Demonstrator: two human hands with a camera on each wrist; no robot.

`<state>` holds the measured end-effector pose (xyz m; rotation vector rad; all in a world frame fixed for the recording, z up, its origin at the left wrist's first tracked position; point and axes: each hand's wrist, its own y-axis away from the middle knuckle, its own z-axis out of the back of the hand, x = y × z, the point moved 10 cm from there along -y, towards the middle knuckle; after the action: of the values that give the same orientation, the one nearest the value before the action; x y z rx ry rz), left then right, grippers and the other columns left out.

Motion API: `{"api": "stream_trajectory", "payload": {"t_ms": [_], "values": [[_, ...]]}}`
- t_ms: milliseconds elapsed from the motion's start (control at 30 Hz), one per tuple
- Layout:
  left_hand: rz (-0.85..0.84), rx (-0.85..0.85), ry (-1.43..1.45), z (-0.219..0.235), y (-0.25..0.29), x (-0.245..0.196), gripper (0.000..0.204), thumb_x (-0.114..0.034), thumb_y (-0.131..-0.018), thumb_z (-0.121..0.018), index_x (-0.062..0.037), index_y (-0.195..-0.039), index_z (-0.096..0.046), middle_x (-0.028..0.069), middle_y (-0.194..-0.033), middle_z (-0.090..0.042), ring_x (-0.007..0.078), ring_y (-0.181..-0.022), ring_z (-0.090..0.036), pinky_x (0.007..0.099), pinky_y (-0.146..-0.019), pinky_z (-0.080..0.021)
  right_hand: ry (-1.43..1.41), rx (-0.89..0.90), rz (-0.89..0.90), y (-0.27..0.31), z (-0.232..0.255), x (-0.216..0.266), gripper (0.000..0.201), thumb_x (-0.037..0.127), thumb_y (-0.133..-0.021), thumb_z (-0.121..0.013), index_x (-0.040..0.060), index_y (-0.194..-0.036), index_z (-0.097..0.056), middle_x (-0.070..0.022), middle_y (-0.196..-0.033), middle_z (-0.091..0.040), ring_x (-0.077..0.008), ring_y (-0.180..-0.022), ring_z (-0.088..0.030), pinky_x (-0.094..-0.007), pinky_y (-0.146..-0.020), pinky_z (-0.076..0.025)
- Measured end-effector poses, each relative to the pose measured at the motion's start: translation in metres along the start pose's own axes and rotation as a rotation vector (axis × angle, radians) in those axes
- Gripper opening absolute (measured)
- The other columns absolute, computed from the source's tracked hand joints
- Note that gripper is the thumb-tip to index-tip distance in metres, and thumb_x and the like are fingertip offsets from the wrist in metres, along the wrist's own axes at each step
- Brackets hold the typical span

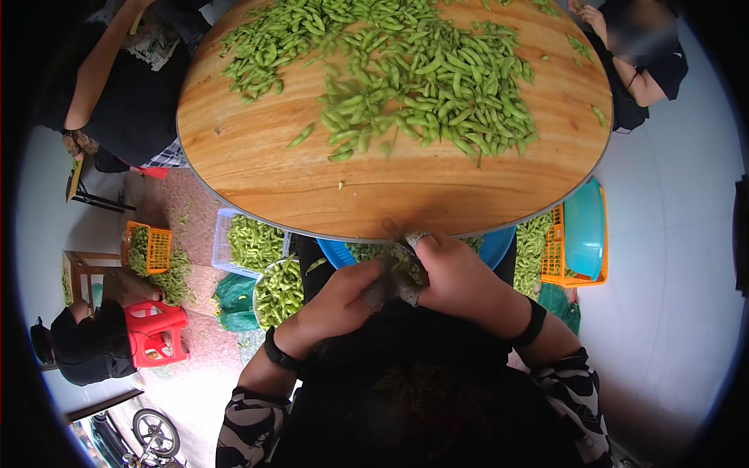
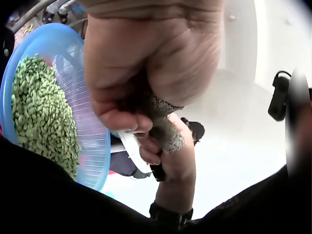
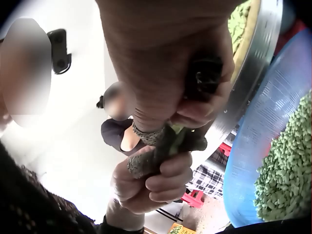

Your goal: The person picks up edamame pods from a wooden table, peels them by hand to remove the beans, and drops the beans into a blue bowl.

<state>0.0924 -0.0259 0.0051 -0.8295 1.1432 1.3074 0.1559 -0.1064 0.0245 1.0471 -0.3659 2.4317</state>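
Observation:
My left hand (image 1: 343, 296) and right hand (image 1: 460, 273) meet at the near table edge, thumbs and fingers together. Grey-brown covers (image 3: 141, 165) wrap some of the fingertips. Between them, in the right wrist view, shows a bit of green soybean pod (image 3: 176, 128), pinched from both sides and mostly hidden. A small dark, shiny thing (image 3: 204, 78) sits within the curl of my right fingers. Below the hands is a blue basket (image 2: 92, 161) holding shelled green beans (image 2: 44, 112).
A round wooden table (image 1: 265, 171) bears a large heap of soybean pods (image 1: 437, 70). Beside me are a white basket (image 1: 222, 242) of pods and an orange crate (image 1: 554, 249). A red stool (image 1: 160, 331) stands at left, and other people sit around.

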Motion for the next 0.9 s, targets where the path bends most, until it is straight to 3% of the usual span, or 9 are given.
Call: {"api": "stream_trajectory", "payload": {"t_ms": [33,100,167,233,267,467,633,700,900], "values": [[0.172,0.105,0.184,-0.008,0.004,0.014,0.011,0.001,-0.082,-0.051,-0.0002,-0.093,-0.054,0.0178,-0.08,-0.057,0.0393,-0.074,-0.057,0.037,-0.066,-0.047,0.008,0.001,0.004,-0.002,0.002,0.0,0.047,0.014,-0.068,-0.074,-0.0044,-0.107,-0.054,-0.0237,-0.094,-0.06,-0.0431,-0.09,-0.06,-0.0469,-0.078,-0.049],[0.179,0.148,0.176,-0.005,0.006,0.01,0.011,0.0,-0.084,-0.052,-0.0001,-0.094,-0.054,0.0173,-0.081,-0.057,0.0381,-0.074,-0.058,0.0368,-0.066,-0.047,-0.086,-0.031,0.155,-0.005,0.012,0.015,0.045,0.014,-0.067,-0.073,-0.0045,-0.102,-0.053,-0.0251,-0.095,-0.059,-0.0434,-0.088,-0.06,-0.0468,-0.076,-0.05],[0.185,0.197,0.159,-0.01,0.005,0.012,0.01,-0.002,-0.086,-0.052,0.0001,-0.096,-0.054,0.0167,-0.081,-0.058,0.037,-0.074,-0.058,0.0365,-0.066,-0.047,0.006,0.003,0.091,-0.004,0.003,0.014,0.042,0.014,-0.066,-0.073,-0.0039,-0.099,-0.053,-0.0244,-0.094,-0.059,-0.0429,-0.087,-0.06,-0.0468,-0.075,-0.05],[-0.106,0.051,-0.246,-0.005,0.005,-0.004,0.01,-0.003,-0.089,-0.052,-0.0004,-0.098,-0.055,0.0088,-0.08,-0.058,0.0226,-0.071,-0.058,0.0321,-0.065,-0.047,0.093,0.034,0.024,0.001,-0.009,0.006,0.039,0.015,-0.066,-0.072,-0.0033,-0.095,-0.053,-0.0237,-0.093,-0.059,-0.0423,-0.087,-0.06,-0.0468,-0.074,-0.05],[-0.097,0.068,-0.279,-0.007,0.007,-0.004,0.012,-0.004,-0.092,-0.052,-0.0007,-0.103,-0.056,0.0041,-0.08,-0.057,0.0137,-0.073,-0.055,0.0296,-0.064,-0.046,0.093,-0.003,0.018,0.003,-0.01,0.002,0.037,0.015,-0.066,-0.073,-0.0024,-0.093,-0.053,-0.0229,-0.093,-0.059,-0.0414,-0.085,-0.061,-0.0466,-0.072,-0.05],[0.277,-0.001,0.359,0.01,0.021,0.03,0.017,-0.007,-0.094,-0.052,0.0,-0.109,-0.057,0.0053,-0.077,-0.059,0.0125,-0.067,-0.056,0.0264,-0.061,-0.046,0.037,-0.046,0.019,0.007,0.008,-0.003,0.028,0.014,-0.071,-0.07,-0.0004,-0.091,-0.055,-0.02,-0.091,-0.059,-0.0394,-0.076,-0.061,-0.0456,-0.066,-0.051],[0.174,-0.192,0.054,0.025,0.018,0.025,0.017,-0.008,-0.096,-0.053,-0.0011,-0.11,-0.059,0.0001,-0.076,-0.057,0.0077,-0.064,-0.052,0.0214,-0.059,-0.042,0.193,-0.12,0.123,0.016,0.015,0.03,0.024,0.011,-0.074,-0.067,0.0007,-0.092,-0.056,-0.0183,-0.092,-0.059,-0.0384,-0.073,-0.061,-0.0447,-0.064,-0.052],[0.141,-0.215,0.021,0.021,0.013,0.018,0.017,-0.008,-0.096,-0.053,-0.0012,-0.11,-0.059,0.0003,-0.076,-0.057,0.0077,-0.065,-0.053,0.0219,-0.059,-0.043,0.148,-0.192,0.008,0.007,0.024,0.024,0.029,0.01,-0.073,-0.072,0.001,-0.099,-0.062,-0.0172,-0.094,-0.064,-0.0347,-0.077,-0.065,-0.0388,-0.064,-0.053],[0.178,-0.279,0.737,0.015,0.001,0.028,0.012,-0.009,-0.094,-0.053,-0.0035,-0.102,-0.058,0.0043,-0.081,-0.063,0.0128,-0.064,-0.057,0.0225,-0.057,-0.044,0.082,-0.472,0.323,0.009,0.019,0.032,0.034,0.007,-0.069,-0.075,0.0029,-0.101,-0.063,-0.0137,-0.093,-0.064,-0.0318,-0.078,-0.066,-0.037,-0.066,-0.054]]}}
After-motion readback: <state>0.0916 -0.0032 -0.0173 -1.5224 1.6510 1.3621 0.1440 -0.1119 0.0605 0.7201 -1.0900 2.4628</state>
